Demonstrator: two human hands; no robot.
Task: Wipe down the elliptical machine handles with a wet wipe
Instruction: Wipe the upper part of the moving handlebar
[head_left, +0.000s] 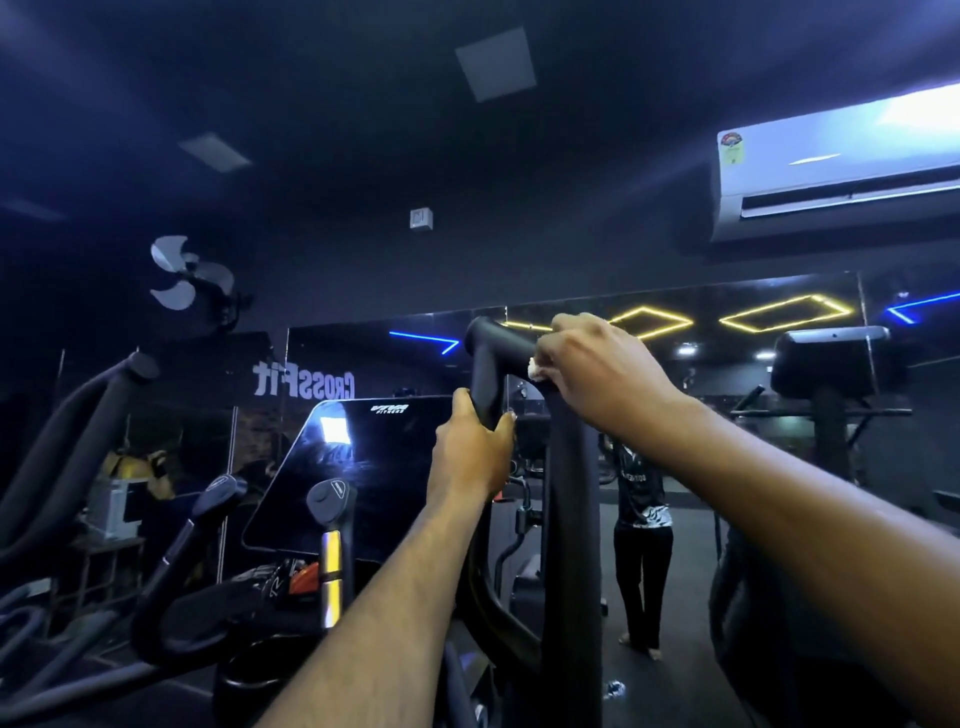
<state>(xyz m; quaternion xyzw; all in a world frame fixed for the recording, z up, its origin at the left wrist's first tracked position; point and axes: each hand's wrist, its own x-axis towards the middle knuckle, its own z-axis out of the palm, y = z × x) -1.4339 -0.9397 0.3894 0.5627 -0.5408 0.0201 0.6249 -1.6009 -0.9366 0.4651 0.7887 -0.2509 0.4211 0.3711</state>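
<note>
Black padded elliptical handle (488, 364): left hand (470, 452) grips below; right hand (597, 369) fingers clamp white wet wipe (535, 370) near top; lower bars apparently remain.

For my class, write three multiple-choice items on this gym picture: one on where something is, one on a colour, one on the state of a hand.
1. Where is the air conditioner?
A. On the floor
B. High at upper right
C. Under the console

2. What colour is the wet wipe?
A. White
B. Red
C. Green

3. What is the left hand doing?
A. Hanging idle
B. Pressing the console
C. Gripping the handle

Answers:
1. B: it is mounted near the ceiling on the right.
2. A: a white edge shows under the right hand.
3. C: fingers and thumb curl round the black tube.
</note>
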